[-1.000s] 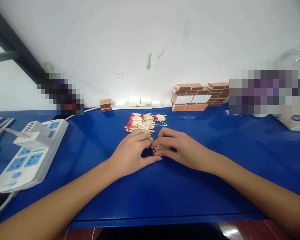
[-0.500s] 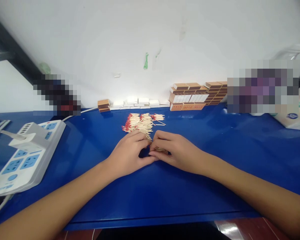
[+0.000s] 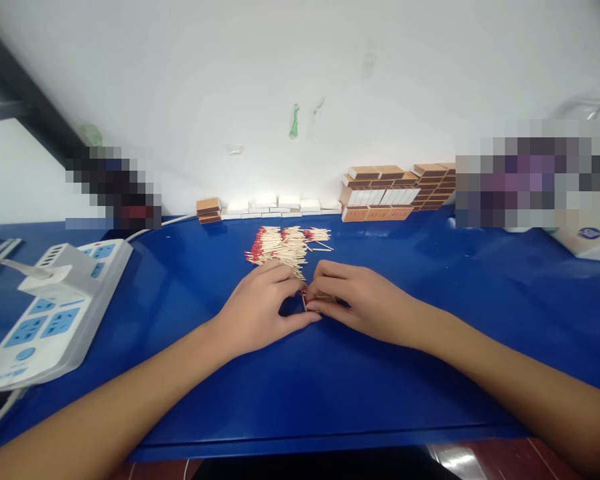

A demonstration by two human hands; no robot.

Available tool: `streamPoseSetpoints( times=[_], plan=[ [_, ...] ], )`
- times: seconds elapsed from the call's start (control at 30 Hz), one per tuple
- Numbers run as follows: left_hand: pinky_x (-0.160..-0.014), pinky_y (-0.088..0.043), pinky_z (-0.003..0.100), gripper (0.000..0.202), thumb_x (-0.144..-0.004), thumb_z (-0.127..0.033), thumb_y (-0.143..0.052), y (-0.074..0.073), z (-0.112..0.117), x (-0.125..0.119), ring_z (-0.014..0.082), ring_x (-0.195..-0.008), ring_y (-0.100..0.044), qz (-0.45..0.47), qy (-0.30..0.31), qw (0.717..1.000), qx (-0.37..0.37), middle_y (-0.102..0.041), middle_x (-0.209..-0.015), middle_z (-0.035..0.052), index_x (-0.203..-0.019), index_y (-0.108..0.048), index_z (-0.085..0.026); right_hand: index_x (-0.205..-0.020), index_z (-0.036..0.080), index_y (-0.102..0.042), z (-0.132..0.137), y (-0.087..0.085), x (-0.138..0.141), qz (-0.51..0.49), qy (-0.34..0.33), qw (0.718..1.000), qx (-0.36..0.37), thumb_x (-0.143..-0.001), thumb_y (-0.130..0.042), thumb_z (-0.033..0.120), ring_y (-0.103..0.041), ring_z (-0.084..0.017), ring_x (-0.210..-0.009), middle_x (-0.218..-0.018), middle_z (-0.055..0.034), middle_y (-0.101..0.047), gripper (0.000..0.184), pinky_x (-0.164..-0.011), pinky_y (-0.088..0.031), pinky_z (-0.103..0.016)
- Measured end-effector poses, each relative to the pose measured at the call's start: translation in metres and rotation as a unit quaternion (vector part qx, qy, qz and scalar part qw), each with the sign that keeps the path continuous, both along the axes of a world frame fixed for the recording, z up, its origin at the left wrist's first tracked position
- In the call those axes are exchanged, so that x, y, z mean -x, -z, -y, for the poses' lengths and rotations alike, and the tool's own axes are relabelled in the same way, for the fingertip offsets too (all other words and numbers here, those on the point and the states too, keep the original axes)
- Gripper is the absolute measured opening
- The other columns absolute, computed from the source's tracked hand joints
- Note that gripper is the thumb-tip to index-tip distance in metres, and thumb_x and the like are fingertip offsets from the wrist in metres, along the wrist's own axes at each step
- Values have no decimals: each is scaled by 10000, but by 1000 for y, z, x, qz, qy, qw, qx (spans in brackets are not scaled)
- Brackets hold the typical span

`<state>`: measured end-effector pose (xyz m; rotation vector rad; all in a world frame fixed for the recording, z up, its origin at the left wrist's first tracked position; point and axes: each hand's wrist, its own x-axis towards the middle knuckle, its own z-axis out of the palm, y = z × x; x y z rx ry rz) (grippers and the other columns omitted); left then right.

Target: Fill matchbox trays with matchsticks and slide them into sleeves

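The big white power strip (image 3: 55, 303) lies by the left edge of the blue table (image 3: 430, 373), same as a second ago. In the middle, the left hand (image 3: 257, 310) and the right hand (image 3: 365, 300) have stayed close together with fingertips touching, both pinched on a small bunch of matches (image 3: 314, 298) that has hardly moved. The bunch sits just in front of the matchstick pile (image 3: 285, 245), so the hands seem to be still tidying it, and the matchbox stacks (image 3: 395, 193) wait along the far edge.
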<state>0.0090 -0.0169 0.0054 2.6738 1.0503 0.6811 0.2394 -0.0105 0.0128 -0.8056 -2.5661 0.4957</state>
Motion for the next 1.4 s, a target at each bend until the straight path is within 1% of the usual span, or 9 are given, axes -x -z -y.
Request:
streamPoseSetpoints(
  times=[0.2, 0.37, 0.6, 0.77, 0.83, 0.97, 1.23, 1.4],
  plan=[
    [-865, -527, 409, 292, -935, -468, -738, 0, 0, 0, 252, -933, -625, -4, 0, 1000, 1, -672, -927, 67, -996, -747, -182, -995, 194, -693, -2, 0, -2, -10, 7, 1000, 12, -1030, -628, 244, -628, -151, -824, -997, -40, -633, 90, -728, -494, -277],
    [-870, -526, 411, 330, -930, -503, -735, -1, 0, 0, 259, -945, -629, -6, -7, 1000, -2, -684, -948, 72, -1014, -743, -184, -951, 188, -713, -4, -2, -4, 13, 28, 999, 24, -1020, -651, 277, -629, -155, -800, -959, -41, -645, 128, -702, -486, -278],
    [-884, -526, 421, 336, -929, -506, -736, 0, 0, 0, 263, -956, -633, -5, -3, 1000, 2, -684, -954, 75, -1012, -744, -181, -963, 201, -709, -5, -3, -4, -9, 4, 999, 34, -1024, -644, 263, -639, -152, -814, -967, -35, -651, 109, -719, -489, -276],
    [-866, -528, 410, 313, -919, -495, -753, -1, 1, 1, 251, -925, -633, 2, -5, 1000, 4, -681, -927, 63, -996, -748, -192, -996, 200, -682, -4, -1, -3, -32, 41, 998, 32, -1021, -646, 272, -621, -143, -795, -1009, -43, -654, 84, -678, -468, -273],
    [-872, -530, 414, 315, -921, -496, -750, -1, 1, 0, 256, -935, -634, 0, -6, 1000, 5, -680, -935, 68, -999, -753, -191, -969, 194, -674, -3, 2, -1, -27, 56, 998, 20, -1005, -663, 259, -612, -145, -789, -982, -40, -646, 75, -673, -460, -273],
    [-881, -534, 427, 331, -929, -504, -736, -2, 1, 0, 266, -946, -635, -3, -7, 1000, 6, -679, -943, 79, -1009, -761, -184, -899, 185, -644, -3, 6, 3, -6, 69, 998, 13, -1000, -658, 241, -597, -142, -769, -957, -36, -626, 116, -662, -449, -266],
    [-872, -532, 415, 326, -918, -484, -757, -2, 1, 0, 253, -934, -639, 2, -5, 1000, 6, -689, -936, 66, -1030, -757, -178, -960, 192, -650, -2, -5, -3, -22, 51, 998, -2, -1047, -589, 278, -598, -155, -799, -1006, -61, -643, 137, -676, -458, -277],
    [-876, -531, 418, 354, -927, -509, -739, -1, 0, 0, 258, -943, -639, -5, -7, 1000, 1, -686, -955, 77, -1056, -755, -181, -960, 192, -665, -4, -6, -8, 26, 54, 998, 12, -1044, -598, 299, -599, -149, -770, -992, -50, -650, 151, -669, -451, -282]
  ],
)
